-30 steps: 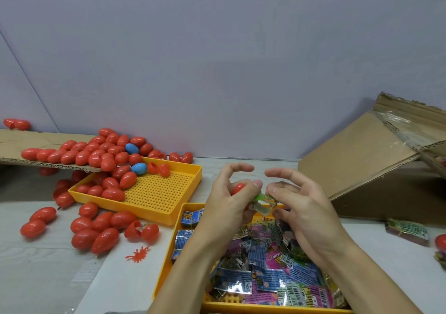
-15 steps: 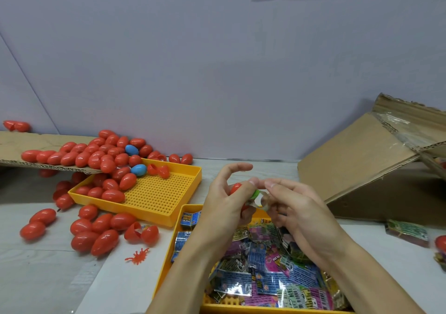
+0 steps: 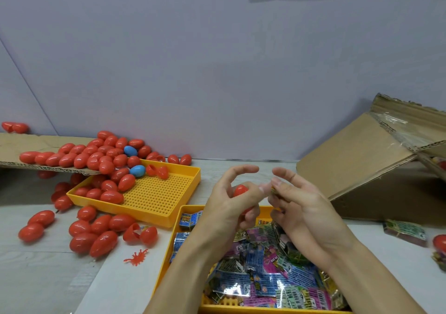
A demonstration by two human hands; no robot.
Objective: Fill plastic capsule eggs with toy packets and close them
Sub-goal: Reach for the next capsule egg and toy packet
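My left hand (image 3: pixel 231 200) grips a red capsule egg (image 3: pixel 240 190) between thumb and fingers, above the near yellow tray (image 3: pixel 169 260). My right hand (image 3: pixel 299 205) pinches a small toy packet (image 3: pixel 274 190) at the fingertips, pressed close against the egg. Most of the egg and the packet are hidden by my fingers. The near tray is full of colourful toy packets (image 3: pixel 265 272). Several closed red eggs (image 3: pixel 96 157) lie heaped at the left.
A second yellow tray (image 3: pixel 164 193) at the left holds several red eggs and a blue egg (image 3: pixel 137 171). An open red egg (image 3: pixel 140 234) and a red splat toy (image 3: pixel 136 257) lie on the table. A cardboard box (image 3: pixel 362 164) stands right; a loose packet (image 3: pixel 405 231) lies beside it.
My right hand brought the green packet up to the egg in my left hand. The packet is now mostly hidden between the fingertips, and both hands rose slightly.
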